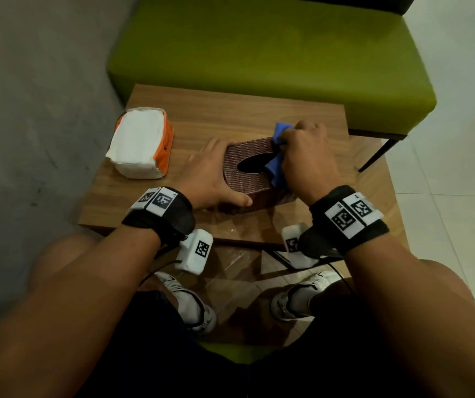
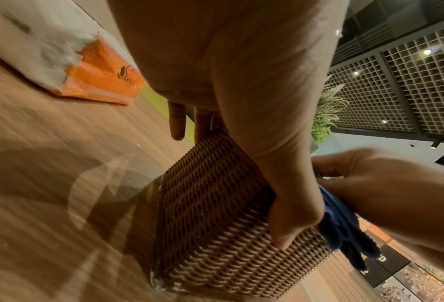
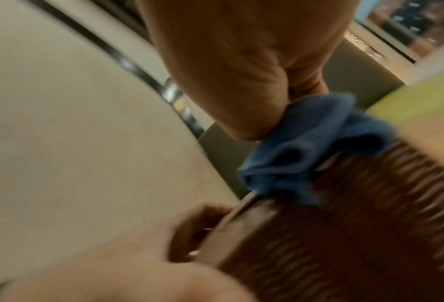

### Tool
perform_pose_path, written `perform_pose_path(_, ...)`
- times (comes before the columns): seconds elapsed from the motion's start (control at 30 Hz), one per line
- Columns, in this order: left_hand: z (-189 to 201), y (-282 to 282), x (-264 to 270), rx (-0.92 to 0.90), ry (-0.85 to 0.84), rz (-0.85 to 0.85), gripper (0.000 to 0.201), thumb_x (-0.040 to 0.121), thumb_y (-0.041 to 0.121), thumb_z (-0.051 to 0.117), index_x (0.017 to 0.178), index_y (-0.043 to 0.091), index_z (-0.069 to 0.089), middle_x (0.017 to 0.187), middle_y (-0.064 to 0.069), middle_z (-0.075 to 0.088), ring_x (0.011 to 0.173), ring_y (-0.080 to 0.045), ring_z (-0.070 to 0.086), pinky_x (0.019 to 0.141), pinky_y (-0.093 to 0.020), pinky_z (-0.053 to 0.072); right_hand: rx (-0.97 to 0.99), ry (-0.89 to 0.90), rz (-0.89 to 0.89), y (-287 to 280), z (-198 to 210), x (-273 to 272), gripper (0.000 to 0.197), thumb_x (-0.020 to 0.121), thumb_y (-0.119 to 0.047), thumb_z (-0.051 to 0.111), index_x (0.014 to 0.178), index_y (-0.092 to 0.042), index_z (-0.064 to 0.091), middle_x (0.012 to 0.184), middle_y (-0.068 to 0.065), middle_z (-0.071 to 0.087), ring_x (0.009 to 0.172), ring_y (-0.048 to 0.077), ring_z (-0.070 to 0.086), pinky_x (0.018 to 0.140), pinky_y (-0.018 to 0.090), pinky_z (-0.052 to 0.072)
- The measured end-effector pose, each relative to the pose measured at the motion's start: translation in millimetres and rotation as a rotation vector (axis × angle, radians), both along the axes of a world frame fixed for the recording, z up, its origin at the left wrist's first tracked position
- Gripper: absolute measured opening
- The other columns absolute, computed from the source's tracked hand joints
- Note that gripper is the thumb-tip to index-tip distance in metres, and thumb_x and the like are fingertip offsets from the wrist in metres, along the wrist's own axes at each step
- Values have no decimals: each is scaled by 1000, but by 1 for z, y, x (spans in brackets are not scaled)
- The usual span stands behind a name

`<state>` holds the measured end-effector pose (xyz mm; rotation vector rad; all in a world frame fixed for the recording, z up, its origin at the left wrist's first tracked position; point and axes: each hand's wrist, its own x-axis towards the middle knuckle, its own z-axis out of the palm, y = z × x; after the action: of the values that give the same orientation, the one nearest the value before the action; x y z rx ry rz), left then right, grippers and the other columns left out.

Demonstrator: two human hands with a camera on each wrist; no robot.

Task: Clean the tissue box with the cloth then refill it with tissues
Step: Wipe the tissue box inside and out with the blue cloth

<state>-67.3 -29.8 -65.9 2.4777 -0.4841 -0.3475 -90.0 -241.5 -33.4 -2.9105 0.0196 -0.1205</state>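
Table: bore every task item; the tissue box served as landmark for what follows.
Tissue pack: opened, orange-wrapped, white tissues exposed, well apart from the box on its left side; refill not yet begun.
Tissue box: brown woven, near the table's middle, oval slot up and apparently empty.
Right hand: over the box's right end, fingers curled round the cloth.
Left hand: against the box's left side, thumb along the near face, fingers pressed together at the far corner.
Cloth: blue, bunched; loose folds lay at the slot's right rim.
Risk, judged: a fold could snag in the slot or the weave; a hard stroke might slide the light box from the bracing hand.
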Motion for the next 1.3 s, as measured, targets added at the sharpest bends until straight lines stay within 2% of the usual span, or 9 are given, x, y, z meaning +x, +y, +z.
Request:
perform_pose_path(0.2, 3, 2, -3, -30, 20, 0, 122, 42, 72, 81, 147, 21, 46, 137, -2, 54, 125, -26, 55, 106, -52, 47, -19, 86, 321, 48, 3, -14, 37, 85, -18, 74, 122, -13, 76, 125, 16, 61, 113, 40, 54, 96, 46, 48)
perform_pose_path(0.37, 1, 0, -4, -7, 20, 9, 126, 52, 62, 95, 157, 21, 38, 148, 0, 47, 136, -23, 48, 115, -49, 41, -68, 56, -8, -3, 8, 3, 33, 89, -19, 76, 120, -8, 72, 126, 20, 59, 117, 42, 50, 95, 47, 42)
perform_pose_path(0.47, 4, -3, -3, -7, 29, 4, 132, 42, 74, 83, 155, 21, 40, 146, -1, 49, 135, -24, 49, 114, -51, 41, -141, 33, 135, 27, 7, -3, 22, 95, -18, 57, 110, -12, 72, 122, 17, 62, 112, 39, 53, 98, 46, 39)
perform_pose_path(0.57, 4, -1, -4, -35, 34, 9, 128, 40, 76, 78, 151, 23, 44, 142, 0, 52, 130, -23, 52, 110, -53, 44, -111, 83, 315, 48, 0, -15, 33, 93, -19, 59, 124, -15, 70, 131, 17, 59, 116, 40, 52, 103, 47, 41)
perform_pose_path(0.8, 1, -1, -5, -31, 29, 4, 130, 43, 74, 81, 155, 21, 40, 144, 0, 48, 132, -22, 50, 113, -51, 43, -150, 48, 105, 21, 11, -34, 31, 94, -13, 56, 123, -11, 67, 131, 18, 60, 116, 38, 52, 103, 44, 36)
perform_pose_path(0.93, 1, 0, -5, -55, 59, 20, 106, 61, 52, 83, 154, 21, 41, 147, -2, 49, 132, -25, 53, 115, -54, 42, -50, 51, 322, 62, -1, -58, 44, 98, -18, 50, 139, -15, 64, 146, 9, 56, 115, 33, 44, 96, 40, 42)
perform_pose_path(1.03, 0, 3, -8, -56, 44, 6, 121, 54, 60, 86, 157, 21, 37, 152, -2, 46, 137, -23, 49, 117, -49, 40, 13, 52, 320, 28, 1, -70, 59, 93, -22, 34, 143, -20, 64, 152, 9, 56, 112, 35, 46, 93, 40, 41)
perform_pose_path(1.17, -4, 0, -11, -65, 34, 17, 124, 57, 56, 95, 159, 22, 34, 151, 0, 43, 139, -21, 45, 118, -50, 39, 2, -48, 71, -4, -5, -71, 40, 99, -8, 53, 133, -19, 72, 145, 9, 61, 112, 36, 47, 91, 40, 40)
perform_pose_path(1.3, -2, -1, -14, -87, 52, 16, 127, 51, 66, 77, 161, 20, 33, 154, -4, 42, 142, -25, 45, 118, -55, 40, 37, -78, 229, 50, -12, -93, 34, 99, -15, 51, 125, -15, 73, 135, 8, 63, 107, 30, 47, 90, 41, 46)
